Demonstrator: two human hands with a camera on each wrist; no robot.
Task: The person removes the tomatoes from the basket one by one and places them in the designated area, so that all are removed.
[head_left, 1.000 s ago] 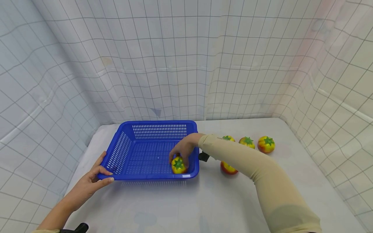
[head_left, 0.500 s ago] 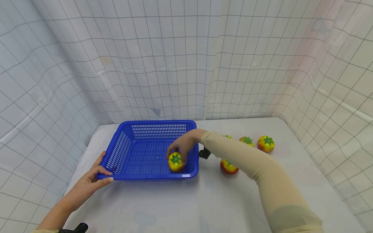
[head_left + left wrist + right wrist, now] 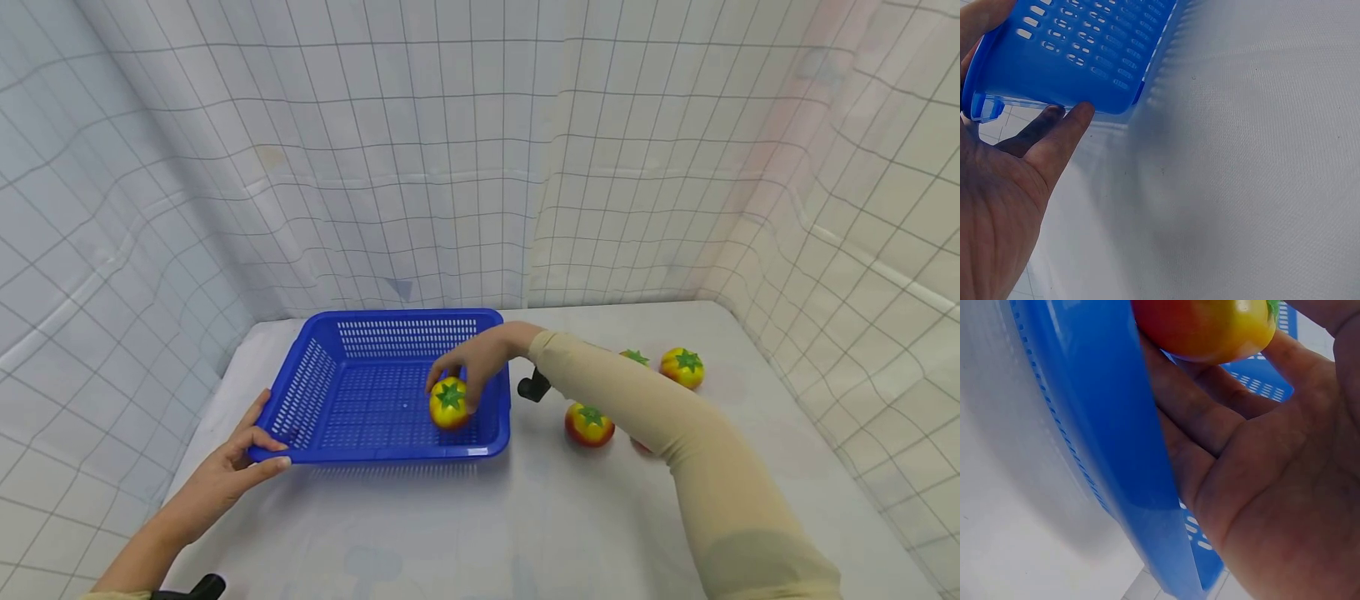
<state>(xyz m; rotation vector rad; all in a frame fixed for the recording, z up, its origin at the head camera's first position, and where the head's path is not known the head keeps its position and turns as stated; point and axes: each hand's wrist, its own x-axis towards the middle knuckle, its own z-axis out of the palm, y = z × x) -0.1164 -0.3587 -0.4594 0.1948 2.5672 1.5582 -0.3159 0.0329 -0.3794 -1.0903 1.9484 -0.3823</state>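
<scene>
My right hand (image 3: 480, 362) reaches over the right side of a blue plastic basket (image 3: 375, 455). It grips a round yellow-and-red fruit (image 3: 447, 405) with a green star-shaped top, inside the right part of the basket. In the right wrist view the same fruit (image 3: 1204, 328) lies against the fingers, near the basket wall (image 3: 1110, 419). My left hand (image 3: 221, 479) holds the basket's near left corner, thumb in front and fingers along the rim. The left wrist view has this hand (image 3: 997, 194) touching the perforated basket wall (image 3: 1079, 69).
More such fruits sit on the white table right of the basket: a near fruit (image 3: 589, 425), a far fruit (image 3: 682, 367), and others partly hidden by the right sleeve (image 3: 675, 417). Grid-patterned white curtains (image 3: 420, 167) enclose the table at back and sides.
My right hand and the fruit in it have shifted slightly left and farther from me within the basket. The left hand and basket have hardly moved.
</scene>
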